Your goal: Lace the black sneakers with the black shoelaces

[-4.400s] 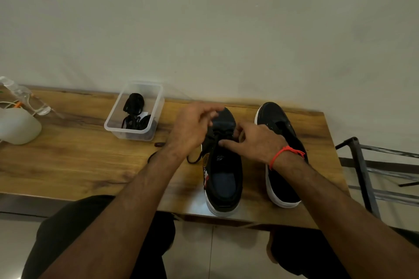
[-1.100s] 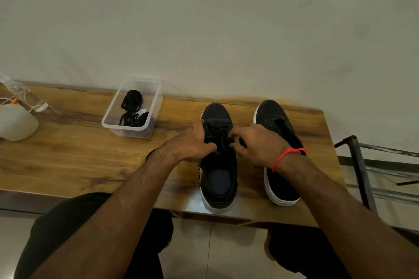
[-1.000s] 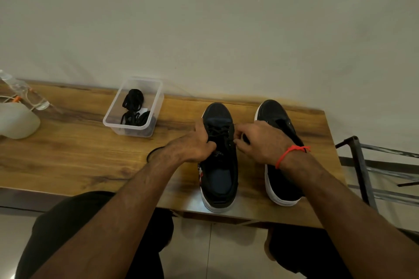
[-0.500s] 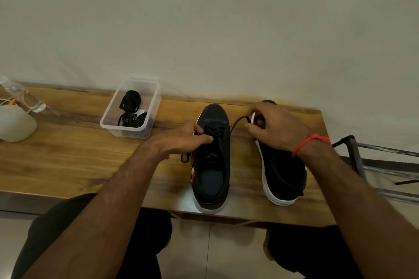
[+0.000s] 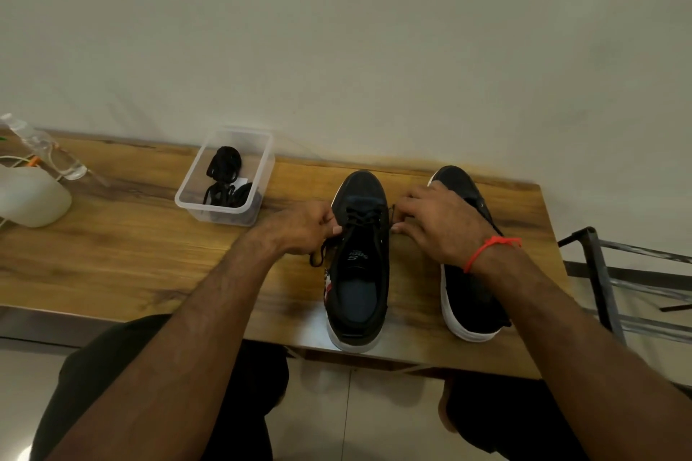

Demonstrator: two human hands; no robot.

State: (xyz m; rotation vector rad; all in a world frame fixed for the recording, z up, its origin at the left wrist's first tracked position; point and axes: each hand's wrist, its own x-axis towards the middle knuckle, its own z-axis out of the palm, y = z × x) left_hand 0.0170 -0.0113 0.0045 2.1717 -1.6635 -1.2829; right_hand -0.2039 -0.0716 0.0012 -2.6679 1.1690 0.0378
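Right hand (image 5: 438, 225) covers part of the right sneaker (image 5: 468, 296); its pinch on the lace (image 5: 361, 215) end is hard to make out. Left hand (image 5: 299, 228) pinches the other end beside the left sneaker (image 5: 359, 273), near the desk (image 5: 112, 254) front edge.

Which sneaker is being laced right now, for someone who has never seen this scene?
On the wooden table, two black sneakers stand side by side. It is the left sneaker, between both hands. Only it shows crossed laces; the right sneaker shows none.
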